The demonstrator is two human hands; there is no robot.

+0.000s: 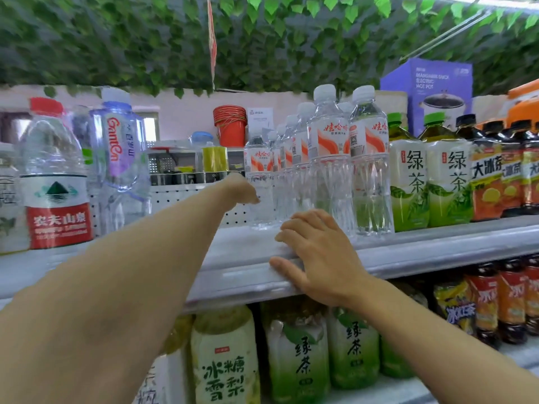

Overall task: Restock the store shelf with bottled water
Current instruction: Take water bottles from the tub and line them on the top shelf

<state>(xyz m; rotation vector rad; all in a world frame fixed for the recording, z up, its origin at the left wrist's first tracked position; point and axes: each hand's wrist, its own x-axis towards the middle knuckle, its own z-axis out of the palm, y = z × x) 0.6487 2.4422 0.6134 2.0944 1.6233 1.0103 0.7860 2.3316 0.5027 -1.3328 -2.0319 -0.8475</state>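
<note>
Reaching deep along the grey metal upper shelf (pixel 408 252), left hand (pixel 240 189) meets a clear plastic water bottle with orange-white label (pixel 258 182) at the row's rear; whether it grips cannot be told. Right hand (pixel 315 255) lies relaxed on the shelf lip, holding nothing, probably bracing. Green tea bottles (pixel 428 182) adjoin the water rows.
</note>
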